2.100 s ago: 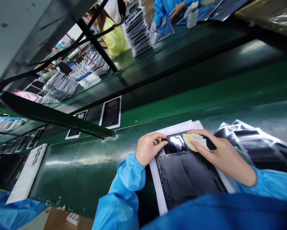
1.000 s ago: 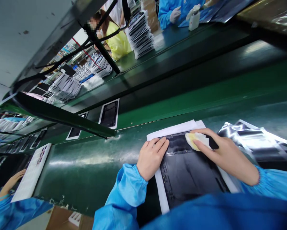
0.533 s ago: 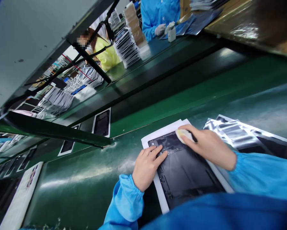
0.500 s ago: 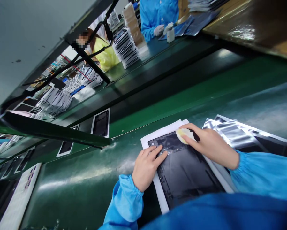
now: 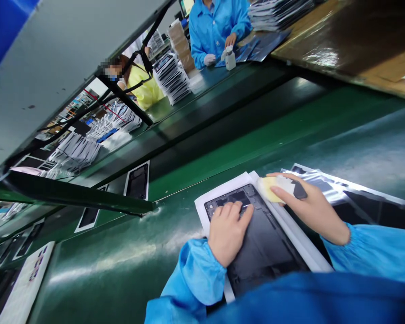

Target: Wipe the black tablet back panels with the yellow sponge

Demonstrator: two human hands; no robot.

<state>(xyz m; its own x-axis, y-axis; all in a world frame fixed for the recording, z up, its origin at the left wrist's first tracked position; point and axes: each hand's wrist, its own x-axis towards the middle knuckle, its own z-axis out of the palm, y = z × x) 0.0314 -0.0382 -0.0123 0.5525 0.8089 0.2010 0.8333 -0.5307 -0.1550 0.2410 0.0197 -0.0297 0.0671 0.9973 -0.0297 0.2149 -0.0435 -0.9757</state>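
A black flat device panel [image 5: 259, 238] lies on white sheets [image 5: 216, 198] on the green work surface in front of me. My left hand [image 5: 227, 231] lies flat on the panel, fingers stretched toward its far end. My right hand [image 5: 308, 207] rests at the panel's far right corner, fingers pinched on a pale yellow-white wiping pad [image 5: 273, 189] with a small dark piece beside it. Both arms wear blue sleeves.
Shiny silver bags [image 5: 354, 193] lie to the right of the panel. Black panels on white sheets [image 5: 137, 181] ride the conveyor beyond. Across the line, a person in blue [image 5: 216, 27] and one in yellow [image 5: 144, 87] work beside stacks of sheets [image 5: 171, 78]. A dark metal bar [image 5: 70, 193] crosses on the left.
My left hand slid from the panel's left edge onto its face. My right hand carried the pad off the panel's top to its right corner. My view shifted.
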